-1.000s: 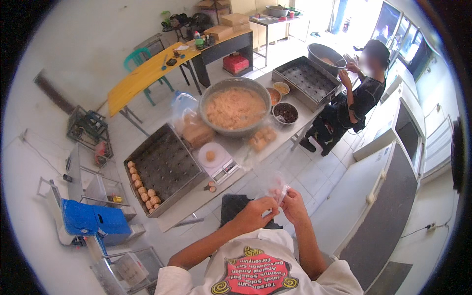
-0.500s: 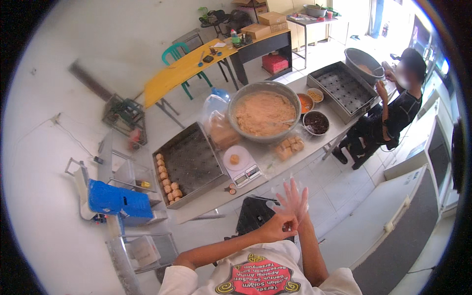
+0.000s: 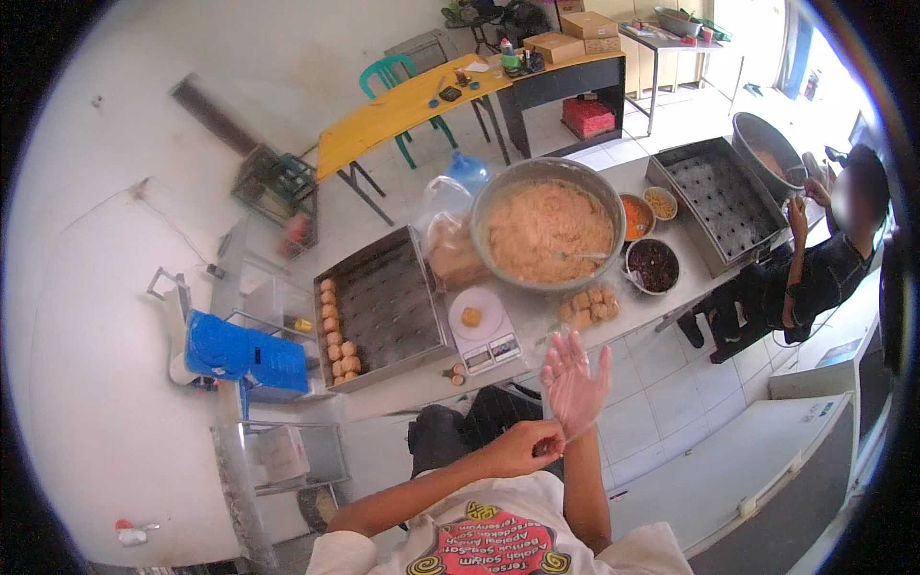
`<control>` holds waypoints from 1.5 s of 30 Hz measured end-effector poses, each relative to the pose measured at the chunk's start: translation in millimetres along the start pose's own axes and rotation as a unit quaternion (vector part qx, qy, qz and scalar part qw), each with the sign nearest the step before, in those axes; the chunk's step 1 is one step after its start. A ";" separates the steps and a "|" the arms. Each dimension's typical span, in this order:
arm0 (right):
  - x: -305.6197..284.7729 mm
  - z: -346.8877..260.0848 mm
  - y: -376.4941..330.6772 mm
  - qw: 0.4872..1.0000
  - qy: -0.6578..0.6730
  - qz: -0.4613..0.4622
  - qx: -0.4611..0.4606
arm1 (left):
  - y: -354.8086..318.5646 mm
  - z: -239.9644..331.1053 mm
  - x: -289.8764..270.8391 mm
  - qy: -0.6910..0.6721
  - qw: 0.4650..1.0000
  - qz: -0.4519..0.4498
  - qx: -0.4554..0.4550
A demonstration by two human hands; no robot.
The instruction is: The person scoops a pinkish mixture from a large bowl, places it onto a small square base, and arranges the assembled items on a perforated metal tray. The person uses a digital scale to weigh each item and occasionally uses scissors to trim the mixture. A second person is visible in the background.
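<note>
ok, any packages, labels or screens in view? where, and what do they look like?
Scale: table edge, white, round pan, small display in front.
Cardboard boxes: brown, on dark desk, top.
Red crate: under that desk.
Clear bags: left of big bowl.
Shirt print: red, yellow rim.

The right hand (image 3: 575, 381) is raised upright with fingers spread wide, wearing a thin clear glove (image 3: 581, 402). The left hand (image 3: 525, 446) reaches across, fingers pinched on the glove's cuff at the right wrist. Both forearms are bare.

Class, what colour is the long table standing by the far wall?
Yellow; the long table shows best in the head view.
</note>
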State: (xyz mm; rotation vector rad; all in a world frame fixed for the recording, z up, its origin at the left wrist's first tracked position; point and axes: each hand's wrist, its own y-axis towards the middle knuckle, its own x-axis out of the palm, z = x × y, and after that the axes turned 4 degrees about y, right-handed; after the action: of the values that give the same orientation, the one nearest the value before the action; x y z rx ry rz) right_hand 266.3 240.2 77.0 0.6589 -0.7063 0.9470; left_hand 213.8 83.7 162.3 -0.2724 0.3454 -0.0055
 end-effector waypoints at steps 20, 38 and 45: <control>44.8 100.6 207.5 0.849 -0.470 0.045 0.237 | 54.8 -165.0 -158.3 -0.389 0.920 -0.049 -0.017; 129.5 -101.1 195.2 -0.409 -0.880 -0.012 0.242 | -16.6 -218.2 -202.4 -0.185 0.896 0.403 -0.034; 110.5 -74.4 188.1 -0.348 -0.898 0.069 0.260 | -59.3 -237.0 -145.4 -0.113 0.909 0.398 0.050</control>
State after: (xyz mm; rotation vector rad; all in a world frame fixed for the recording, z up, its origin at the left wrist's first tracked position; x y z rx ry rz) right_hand 162.8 431.3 153.8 -1.0509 1.1105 0.6465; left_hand -0.1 -28.2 12.1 -0.0129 0.2041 0.8096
